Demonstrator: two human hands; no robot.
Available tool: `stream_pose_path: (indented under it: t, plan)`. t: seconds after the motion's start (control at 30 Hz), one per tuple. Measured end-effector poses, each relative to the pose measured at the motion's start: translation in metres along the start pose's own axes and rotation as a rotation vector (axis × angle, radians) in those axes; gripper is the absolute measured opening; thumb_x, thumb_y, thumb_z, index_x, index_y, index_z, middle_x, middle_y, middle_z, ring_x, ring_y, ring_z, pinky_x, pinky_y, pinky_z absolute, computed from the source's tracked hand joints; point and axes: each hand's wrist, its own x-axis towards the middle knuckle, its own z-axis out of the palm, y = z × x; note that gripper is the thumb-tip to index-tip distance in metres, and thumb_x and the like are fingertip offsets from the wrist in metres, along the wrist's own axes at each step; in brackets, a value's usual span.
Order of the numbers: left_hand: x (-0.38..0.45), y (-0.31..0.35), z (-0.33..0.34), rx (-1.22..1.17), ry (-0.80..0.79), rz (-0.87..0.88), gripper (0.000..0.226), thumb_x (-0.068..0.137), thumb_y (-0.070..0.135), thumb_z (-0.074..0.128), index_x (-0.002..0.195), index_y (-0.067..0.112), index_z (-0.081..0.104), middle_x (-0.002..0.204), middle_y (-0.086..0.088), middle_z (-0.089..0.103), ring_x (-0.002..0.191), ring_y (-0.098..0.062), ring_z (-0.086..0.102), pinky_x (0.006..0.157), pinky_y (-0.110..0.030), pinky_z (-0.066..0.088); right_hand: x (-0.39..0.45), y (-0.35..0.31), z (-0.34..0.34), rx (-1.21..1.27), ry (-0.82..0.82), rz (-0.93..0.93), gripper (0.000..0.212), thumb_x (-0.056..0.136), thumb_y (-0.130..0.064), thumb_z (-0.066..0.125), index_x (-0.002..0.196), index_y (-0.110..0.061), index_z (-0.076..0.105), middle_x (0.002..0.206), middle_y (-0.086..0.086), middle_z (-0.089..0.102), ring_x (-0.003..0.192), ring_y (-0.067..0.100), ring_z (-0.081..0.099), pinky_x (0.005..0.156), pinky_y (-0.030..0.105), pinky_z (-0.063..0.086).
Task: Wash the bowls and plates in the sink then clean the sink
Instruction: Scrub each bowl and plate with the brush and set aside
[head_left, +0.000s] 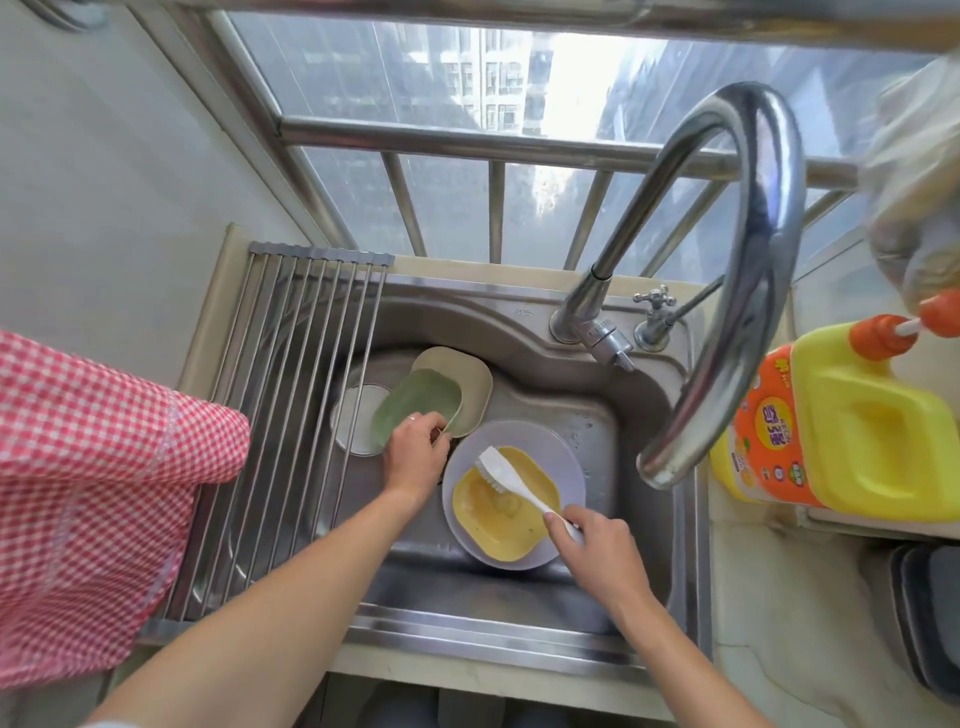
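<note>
Head view: steel sink (524, 332) fills the centre. Left hand (413, 457) is down in the basin, fingers curled over the near rim of a green dish (415, 402), gripping it. Green dish sits tilted on a beige dish (465, 376), which shows at its 1 o'clock. A white bowl (353, 418) lies at 9 o'clock of the green dish, partly under the rack.

Right hand (595, 545) pinches the handle of a white brush (511, 475), fingers wrapped round it. Brush head rests in a yellow bowl (501, 512), toward its 11 o'clock edge. Yellow bowl stands in a pale lilac plate (558, 449), at 4 o'clock of the green dish, just beside the left hand.

Roll-up rack (291, 395) spans the sink's left part. Red checked cloth (88, 488) hangs at 9 o'clock of the frame, overlapping the rack's edge. Curved tap (748, 260) arches over the basin from 1 o'clock; a small cross-handle valve (655, 312) stands beside its base. Yellow detergent jug (852, 415) with orange label sits on the desk (779, 597) at 3 o'clock. Window bars (493, 208) run behind the sink.
</note>
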Motion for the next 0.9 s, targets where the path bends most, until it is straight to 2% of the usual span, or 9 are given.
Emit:
stream_pose_path:
  t: [0.1, 0.2, 0.37, 0.5, 0.57, 0.63, 0.73, 0.8, 0.9]
  plan:
    - [0.014, 0.008, 0.01, 0.008, -0.027, 0.013, 0.009, 0.089, 0.02, 0.068, 0.096, 0.019, 0.073, 0.09, -0.003, 0.065, 0.086, -0.026, 0.061, 0.07, -0.034, 0.048, 0.001, 0.007, -0.002, -0.073, 0.001, 0.005, 0.041, 0.091, -0.056, 0.053, 0.07, -0.02, 0.049, 0.059, 0.002, 0.054, 0.067, 0.031, 0.054, 0.062, 0.041, 0.047]
    - [0.028, 0.021, 0.019, -0.003, -0.056, 0.039, 0.011, 0.089, 0.023, 0.066, 0.097, 0.022, 0.074, 0.092, -0.002, 0.067, 0.086, -0.026, 0.063, 0.07, -0.038, 0.052, 0.001, 0.008, -0.005, -0.062, 0.008, 0.028, 0.038, 0.092, -0.048, 0.055, 0.071, -0.018, 0.045, 0.058, 0.005, 0.05, 0.065, 0.031, 0.048, 0.059, 0.04, 0.046]
    - [0.043, 0.026, 0.041, -0.017, -0.136, -0.047, 0.013, 0.089, 0.023, 0.062, 0.094, 0.017, 0.072, 0.095, -0.006, 0.073, 0.089, -0.03, 0.066, 0.076, -0.042, 0.057, 0.001, 0.01, -0.008, -0.05, -0.031, 0.015, 0.044, 0.088, -0.06, 0.046, 0.071, -0.02, 0.044, 0.059, 0.004, 0.05, 0.066, 0.03, 0.049, 0.055, 0.036, 0.043]
    - [0.039, 0.019, 0.05, -0.106, -0.311, -0.04, 0.027, 0.096, 0.024, 0.056, 0.118, 0.016, 0.07, 0.117, -0.007, 0.072, 0.109, -0.03, 0.065, 0.091, -0.036, 0.052, 0.0, 0.009, -0.008, -0.032, -0.063, 0.014, 0.038, 0.081, -0.066, 0.039, 0.064, -0.033, 0.046, 0.059, 0.0, 0.052, 0.065, 0.029, 0.052, 0.055, 0.036, 0.044]
    - [0.025, 0.014, 0.048, -0.107, -0.253, 0.008, 0.033, 0.097, 0.016, 0.054, 0.127, 0.013, 0.066, 0.123, -0.008, 0.068, 0.115, -0.03, 0.061, 0.093, -0.033, 0.047, 0.001, 0.006, -0.009, -0.019, -0.07, 0.012, 0.035, 0.079, -0.068, 0.036, 0.062, -0.039, 0.046, 0.059, -0.001, 0.052, 0.064, 0.028, 0.052, 0.054, 0.035, 0.042]
    - [0.001, 0.007, 0.047, -0.075, -0.111, 0.012, 0.029, 0.094, 0.01, 0.052, 0.118, 0.014, 0.066, 0.115, -0.006, 0.065, 0.107, -0.029, 0.059, 0.086, -0.035, 0.044, 0.001, 0.003, -0.011, -0.018, -0.064, 0.01, 0.04, 0.079, -0.07, 0.035, 0.064, -0.034, 0.047, 0.058, 0.002, 0.052, 0.064, 0.029, 0.051, 0.054, 0.035, 0.042]
    - [-0.045, 0.0, 0.05, -0.067, -0.047, -0.153, 0.012, 0.09, 0.012, 0.056, 0.101, 0.016, 0.057, 0.101, -0.001, 0.055, 0.088, -0.024, 0.053, 0.073, -0.034, 0.041, 0.0, -0.001, -0.016, -0.026, -0.045, 0.025, 0.037, 0.088, -0.06, 0.047, 0.075, -0.024, 0.049, 0.058, 0.002, 0.05, 0.064, 0.029, 0.05, 0.057, 0.037, 0.046]
    - [-0.066, -0.005, 0.055, -0.099, -0.146, -0.316, 0.017, 0.087, 0.016, 0.065, 0.096, 0.014, 0.051, 0.096, -0.004, 0.056, 0.085, -0.026, 0.053, 0.073, -0.034, 0.041, -0.002, -0.003, -0.019, -0.02, -0.023, 0.013, 0.019, 0.093, -0.05, 0.054, 0.089, -0.031, 0.053, 0.064, -0.001, 0.054, 0.065, 0.025, 0.054, 0.059, 0.036, 0.046]
    - [-0.076, -0.006, 0.061, -0.223, -0.193, -0.612, 0.025, 0.08, 0.021, 0.076, 0.086, 0.012, 0.054, 0.089, -0.008, 0.066, 0.083, -0.03, 0.065, 0.077, -0.034, 0.054, -0.006, -0.001, -0.026, -0.043, -0.005, -0.058, 0.013, 0.095, -0.048, 0.053, 0.102, -0.038, 0.053, 0.071, -0.004, 0.059, 0.07, 0.023, 0.059, 0.063, 0.039, 0.051]
